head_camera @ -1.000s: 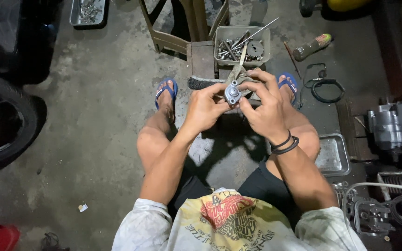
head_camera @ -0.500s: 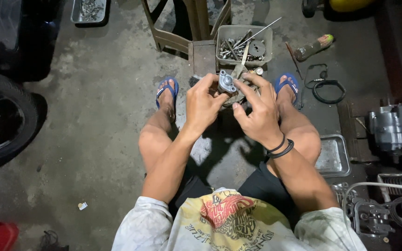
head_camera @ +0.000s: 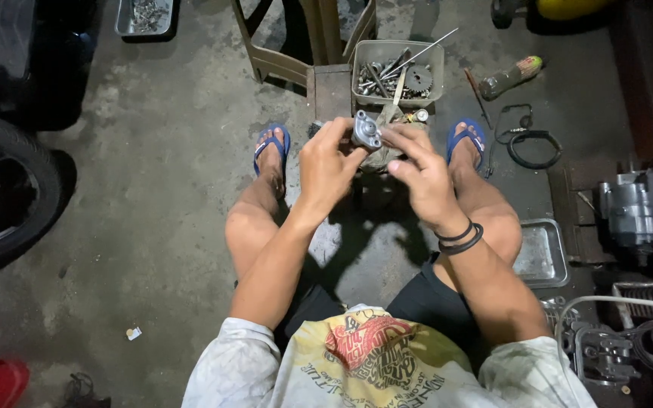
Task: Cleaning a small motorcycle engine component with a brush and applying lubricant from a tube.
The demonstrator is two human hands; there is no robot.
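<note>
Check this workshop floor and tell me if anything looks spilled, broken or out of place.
Nothing looks spilled or broken. Both the left hand and right hand hold a small grey metal part. Long metal rods stick out over the rim of the grey plastic bin of parts, and a black cable loop lies loose on the concrete.

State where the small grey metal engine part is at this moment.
In the head view, the small grey metal part sits upper centre, held between the left hand and the right hand, just below the grey parts tray.

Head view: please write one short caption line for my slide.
Seated person's left hand and right hand hold a small grey metal part above a tray of parts.
</note>
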